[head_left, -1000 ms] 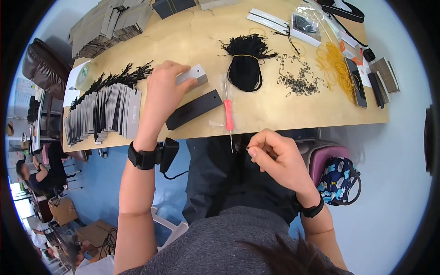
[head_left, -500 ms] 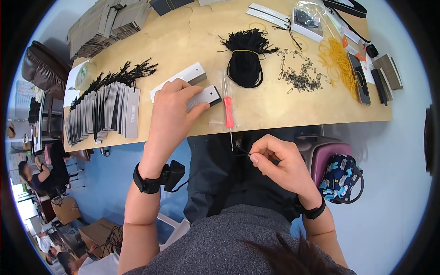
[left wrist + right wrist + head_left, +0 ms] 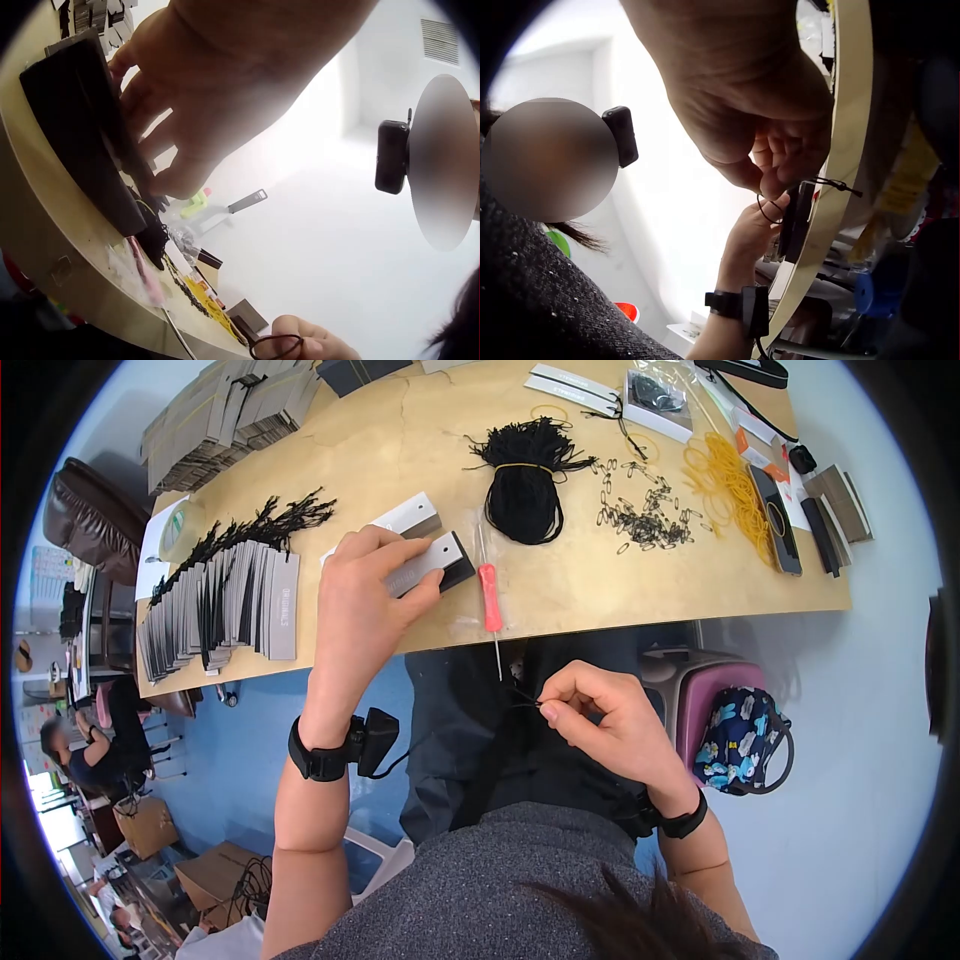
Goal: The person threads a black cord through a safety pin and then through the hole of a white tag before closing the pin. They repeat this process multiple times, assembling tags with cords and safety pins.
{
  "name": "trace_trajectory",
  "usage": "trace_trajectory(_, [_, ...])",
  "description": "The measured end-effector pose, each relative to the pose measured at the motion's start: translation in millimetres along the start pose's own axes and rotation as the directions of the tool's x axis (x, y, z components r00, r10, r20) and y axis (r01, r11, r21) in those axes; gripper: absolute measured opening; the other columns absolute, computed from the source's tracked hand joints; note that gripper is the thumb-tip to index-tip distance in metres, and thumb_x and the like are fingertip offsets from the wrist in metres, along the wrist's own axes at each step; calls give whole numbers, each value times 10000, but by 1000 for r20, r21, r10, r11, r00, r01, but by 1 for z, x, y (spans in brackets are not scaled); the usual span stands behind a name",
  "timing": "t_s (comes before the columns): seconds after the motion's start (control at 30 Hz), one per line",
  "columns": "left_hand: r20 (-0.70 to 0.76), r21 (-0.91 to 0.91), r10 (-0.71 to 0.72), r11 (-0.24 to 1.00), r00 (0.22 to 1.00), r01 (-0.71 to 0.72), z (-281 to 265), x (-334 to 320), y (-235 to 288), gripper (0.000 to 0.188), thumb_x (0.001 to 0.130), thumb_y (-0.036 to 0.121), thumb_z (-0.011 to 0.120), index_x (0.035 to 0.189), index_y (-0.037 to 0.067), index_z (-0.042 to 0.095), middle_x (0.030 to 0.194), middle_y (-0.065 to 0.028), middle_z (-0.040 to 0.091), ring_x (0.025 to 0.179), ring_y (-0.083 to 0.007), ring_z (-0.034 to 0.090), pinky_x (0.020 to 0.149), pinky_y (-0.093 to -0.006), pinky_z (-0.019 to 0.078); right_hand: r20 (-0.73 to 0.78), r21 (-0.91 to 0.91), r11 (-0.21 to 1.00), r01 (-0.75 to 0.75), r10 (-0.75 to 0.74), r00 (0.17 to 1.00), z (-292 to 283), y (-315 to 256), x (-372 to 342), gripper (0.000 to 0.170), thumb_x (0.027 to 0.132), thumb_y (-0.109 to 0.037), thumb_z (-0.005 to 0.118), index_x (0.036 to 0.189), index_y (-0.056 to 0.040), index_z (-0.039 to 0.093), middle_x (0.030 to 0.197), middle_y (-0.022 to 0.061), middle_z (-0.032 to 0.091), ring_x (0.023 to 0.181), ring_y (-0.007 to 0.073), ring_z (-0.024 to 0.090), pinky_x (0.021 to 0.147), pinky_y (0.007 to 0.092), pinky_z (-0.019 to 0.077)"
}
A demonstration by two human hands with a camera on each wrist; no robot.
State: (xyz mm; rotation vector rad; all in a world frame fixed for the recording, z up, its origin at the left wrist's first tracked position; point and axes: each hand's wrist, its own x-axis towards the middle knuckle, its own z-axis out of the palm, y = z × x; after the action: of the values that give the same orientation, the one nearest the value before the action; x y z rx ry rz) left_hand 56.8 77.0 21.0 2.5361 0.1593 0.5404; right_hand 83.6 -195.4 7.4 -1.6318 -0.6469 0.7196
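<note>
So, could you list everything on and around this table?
table: one, pale wood, centre
tag stack: one, grey and black, front
second stack: one, pale grey, behind it
cord loop: one, black, over lap
cord bundle: one, black, middle
fanned tags: many, grey, table left
card bundles: several, grey, far left
tape roll: one, clear, left
tool: one, red handle, overhanging front edge
pins: many, dark, right
rubber bands: many, yellow, right
phone: one, black, right
strips: two, white, far side
open box: one, white, beside strips
patterned bag: one, blue, far right
chair: one, brown, left
cartons: two, brown, floor left
left hand: one, bare, gripping tag stack
right hand: one, bare, pinching cord loop
</note>
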Motion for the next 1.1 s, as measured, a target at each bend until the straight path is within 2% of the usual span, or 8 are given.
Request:
trace_trajectory(0.23, [20, 10, -3, 1000, 1000, 3, -1, -2, 0, 290, 759, 62, 765, 1039, -6, 734, 950, -120, 680, 906, -273, 645, 839, -346, 496, 11, -23, 999, 27, -26, 1000, 3, -3, -2, 76, 935, -76, 668, 936, -15, 622, 721, 17, 570, 597, 55, 492, 542, 231, 400])
trace_trajectory(0.33, [-60, -19, 23, 1000, 998, -24, -2, -4, 2, 304, 744, 36, 756, 1042, -10, 712, 957, -121, 679, 892, -273, 653, 829, -336, 506, 14, -18, 1000, 8, -8, 1000, 3, -3, -4, 75, 934, -74, 669, 938, -15, 622, 730, 19, 579, 603, 56, 497, 544, 231, 403])
trace_trajectory(0.43, [-69, -115, -9, 993, 998, 1, -8, -19, 19, 313, 721, 56, 755, 1020, -8, 691, 952, -139, 672, 902, -337, 648, 791, -383, 531, -18, -24, 1000, 14, -14, 1000, 3, -3, -7, 71, 932, -70, 671, 939, -17, 623, 728, 17, 579, 603, 57, 499, 547, 230, 403])
trace_trajectory(0.53, [77, -207, 80, 976, 994, -63, -2, -53, 30, 371, 692, 14, 768, 1052, 12, 676, 968, -161, 663, 892, -355, 654, 776, -396, 542, -20, -13, 999, -32, 31, 999, -1, -1, -9, 68, 930, -66, 673, 941, -19, 625, 726, 14, 578, 607, 53, 499, 550, 227, 403])
trace_trajectory(0.63, [104, -260, 46, 965, 994, -18, 18, -87, 29, 406, 695, 11, 799, 1085, 19, 688, 977, -148, 667, 896, -346, 653, 768, -391, 542, -35, -2, 998, -57, 57, 998, -3, 0, -9, 64, 928, -62, 673, 942, -19, 628, 725, 10, 580, 612, 47, 498, 553, 224, 403])
trace_trajectory(0.7, [107, -288, 16, 957, 994, 15, 26, -99, 25, 462, 694, 7, 839, 1137, 45, 712, 1024, -118, 685, 878, -265, 669, 765, -323, 546, -37, 3, 998, -60, 60, 998, -3, 1, -8, 63, 929, -62, 672, 943, -19, 629, 726, 8, 582, 613, 45, 499, 554, 223, 404])
trace_trajectory(1.03, [14, -299, -51, 953, 999, 53, 52, -114, 26, 458, 728, -5, 830, 1171, 55, 731, 957, -105, 711, 869, -226, 668, 751, -303, 538, -17, 39, 998, -42, 43, 999, 7, 3, -6, 65, 935, -66, 666, 953, -17, 628, 720, 9, 583, 605, 46, 503, 546, 224, 406])
trace_trajectory(1.1, [79, -403, -181, 893, 980, 198, 52, -115, 30, 419, 752, -20, 804, 1160, 51, 735, 960, -105, 720, 880, -204, 673, 763, -289, 529, -4, 29, 999, -43, 43, 999, 8, 5, -6, 66, 935, -67, 665, 955, -17, 626, 719, 12, 581, 603, 48, 504, 545, 225, 407])
